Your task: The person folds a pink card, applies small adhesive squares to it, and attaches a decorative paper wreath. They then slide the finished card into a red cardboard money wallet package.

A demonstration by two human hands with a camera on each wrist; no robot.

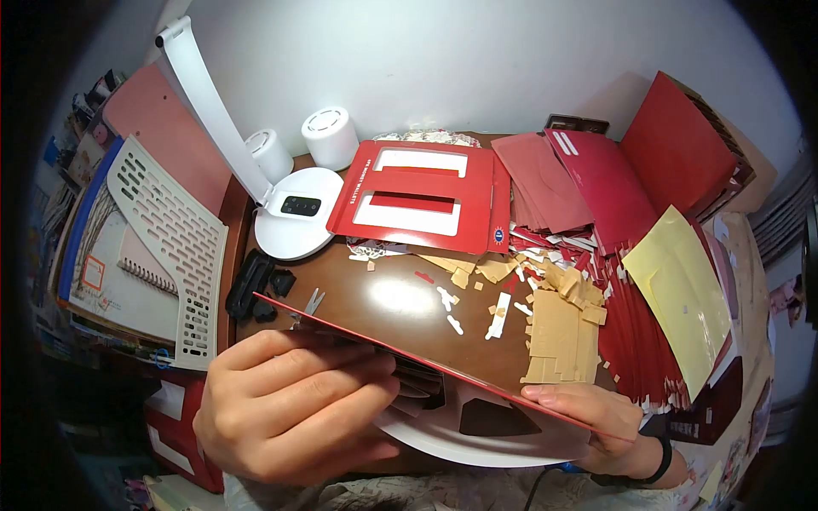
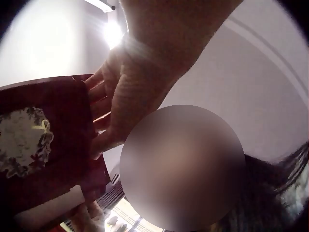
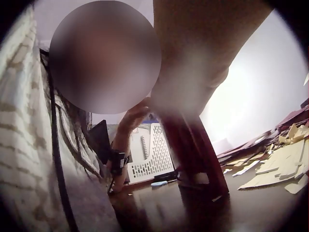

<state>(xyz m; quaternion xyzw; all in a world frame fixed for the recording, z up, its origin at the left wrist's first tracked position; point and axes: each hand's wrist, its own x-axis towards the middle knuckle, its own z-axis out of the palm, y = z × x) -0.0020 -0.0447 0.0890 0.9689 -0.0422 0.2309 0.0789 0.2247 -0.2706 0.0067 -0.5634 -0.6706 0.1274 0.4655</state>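
Grip: my left hand (image 1: 290,409) curls over the red card (image 2: 63,106) and my right hand (image 1: 596,417) pinches its other end, above the surface's near edge. Beige scraps (image 1: 558,328) litter mid-surface. I judge the work midway, with red envelopes (image 1: 630,341) stacked at the right edge.
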